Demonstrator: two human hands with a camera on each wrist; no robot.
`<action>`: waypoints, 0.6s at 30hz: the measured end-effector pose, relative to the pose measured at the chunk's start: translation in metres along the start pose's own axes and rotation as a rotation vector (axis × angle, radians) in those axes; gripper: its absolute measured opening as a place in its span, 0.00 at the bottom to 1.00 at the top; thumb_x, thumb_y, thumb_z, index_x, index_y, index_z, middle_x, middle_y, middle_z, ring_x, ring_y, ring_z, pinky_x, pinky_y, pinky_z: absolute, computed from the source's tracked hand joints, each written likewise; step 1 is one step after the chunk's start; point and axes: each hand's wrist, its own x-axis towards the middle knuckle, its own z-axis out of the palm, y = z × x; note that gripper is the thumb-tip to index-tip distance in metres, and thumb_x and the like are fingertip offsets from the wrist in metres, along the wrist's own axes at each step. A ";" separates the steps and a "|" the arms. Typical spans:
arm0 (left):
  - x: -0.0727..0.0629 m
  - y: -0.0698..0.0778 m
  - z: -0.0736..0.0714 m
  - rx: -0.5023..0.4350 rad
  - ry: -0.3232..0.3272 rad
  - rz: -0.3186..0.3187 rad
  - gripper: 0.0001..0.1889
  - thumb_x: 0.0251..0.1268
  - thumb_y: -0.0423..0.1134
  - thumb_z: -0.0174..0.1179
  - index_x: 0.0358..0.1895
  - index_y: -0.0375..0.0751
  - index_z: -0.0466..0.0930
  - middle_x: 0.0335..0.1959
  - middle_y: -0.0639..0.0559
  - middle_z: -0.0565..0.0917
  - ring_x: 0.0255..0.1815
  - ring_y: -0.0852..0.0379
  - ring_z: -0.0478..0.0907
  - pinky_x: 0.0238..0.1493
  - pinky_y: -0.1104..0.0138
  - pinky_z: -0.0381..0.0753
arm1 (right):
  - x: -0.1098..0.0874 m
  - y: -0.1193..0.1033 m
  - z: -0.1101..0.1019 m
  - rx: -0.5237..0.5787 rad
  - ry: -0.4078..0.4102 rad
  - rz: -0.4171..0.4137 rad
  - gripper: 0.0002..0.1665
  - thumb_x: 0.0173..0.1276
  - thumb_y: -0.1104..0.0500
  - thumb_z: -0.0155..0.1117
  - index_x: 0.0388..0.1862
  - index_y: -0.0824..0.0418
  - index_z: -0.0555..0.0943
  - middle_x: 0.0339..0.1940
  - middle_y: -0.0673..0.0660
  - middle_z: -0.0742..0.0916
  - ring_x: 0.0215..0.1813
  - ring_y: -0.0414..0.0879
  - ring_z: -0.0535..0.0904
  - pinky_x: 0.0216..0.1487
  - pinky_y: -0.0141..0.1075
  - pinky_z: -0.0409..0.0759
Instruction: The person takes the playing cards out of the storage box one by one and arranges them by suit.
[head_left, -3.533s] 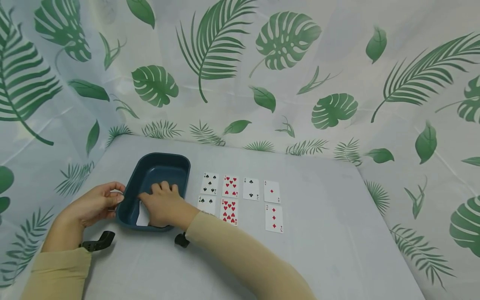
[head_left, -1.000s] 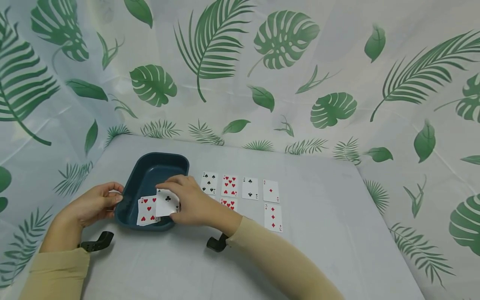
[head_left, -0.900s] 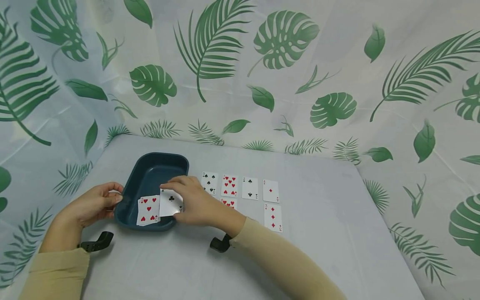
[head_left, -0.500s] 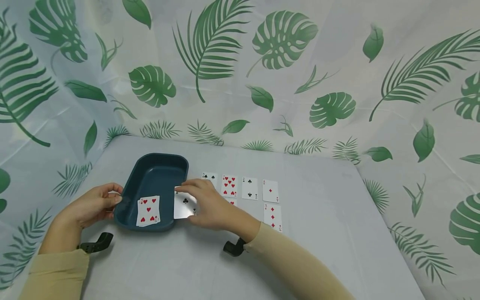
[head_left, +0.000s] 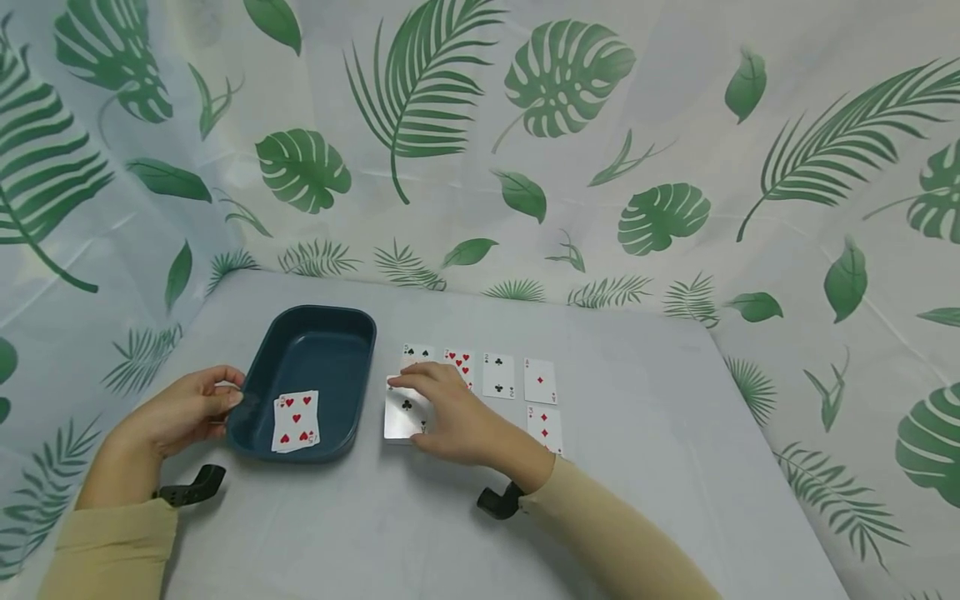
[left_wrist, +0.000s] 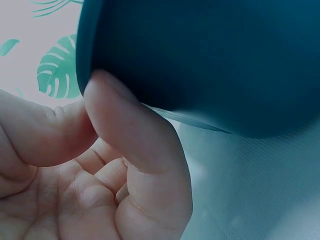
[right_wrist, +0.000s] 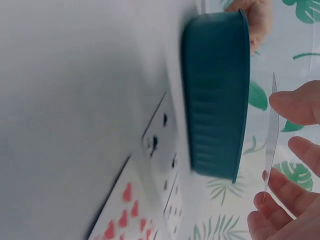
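My right hand pinches an ace of clubs by its edges, between thumb and fingertips. The right wrist view shows this card nearly edge-on, raised above the table. To the left, my left hand pinches the rim of a dark blue tray; in the left wrist view its thumb and a finger meet at the tray's edge. Inside the tray lies a small pile of playing cards, a five of hearts on top.
Laid face up are a five of spades, a seven of hearts, a two of clubs, an ace of diamonds and a three of diamonds. My right hand and its card cover other cards in the front row.
From inside the tray, my right hand has brought out the ace of clubs and carried it rightward, over the front row of cards. My left hand stays at the rim.
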 end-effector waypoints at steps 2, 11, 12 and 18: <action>0.000 0.000 0.000 -0.003 -0.002 -0.003 0.09 0.87 0.35 0.50 0.59 0.35 0.65 0.30 0.58 0.80 0.30 0.60 0.78 0.35 0.66 0.85 | -0.006 0.004 -0.002 0.006 0.000 0.017 0.45 0.63 0.63 0.77 0.79 0.48 0.74 0.78 0.50 0.74 0.82 0.49 0.64 0.77 0.48 0.73; 0.000 -0.001 0.000 -0.013 -0.002 -0.001 0.08 0.87 0.34 0.51 0.58 0.36 0.65 0.30 0.59 0.81 0.30 0.60 0.78 0.34 0.66 0.85 | -0.028 0.028 -0.006 -0.006 0.034 0.111 0.45 0.60 0.63 0.80 0.77 0.46 0.75 0.77 0.53 0.74 0.80 0.51 0.66 0.74 0.48 0.77; 0.000 -0.001 0.000 -0.014 0.000 -0.002 0.08 0.87 0.34 0.51 0.58 0.36 0.65 0.30 0.59 0.81 0.30 0.60 0.78 0.34 0.66 0.85 | -0.029 0.030 -0.007 -0.007 0.036 0.126 0.46 0.60 0.63 0.80 0.77 0.45 0.75 0.77 0.52 0.74 0.80 0.50 0.67 0.74 0.48 0.77; 0.001 0.000 0.000 -0.019 0.003 -0.005 0.08 0.87 0.35 0.51 0.58 0.37 0.65 0.31 0.59 0.81 0.30 0.60 0.78 0.34 0.66 0.85 | -0.040 0.043 -0.015 -0.016 0.047 0.194 0.47 0.59 0.63 0.81 0.77 0.45 0.75 0.76 0.50 0.74 0.79 0.51 0.69 0.78 0.50 0.74</action>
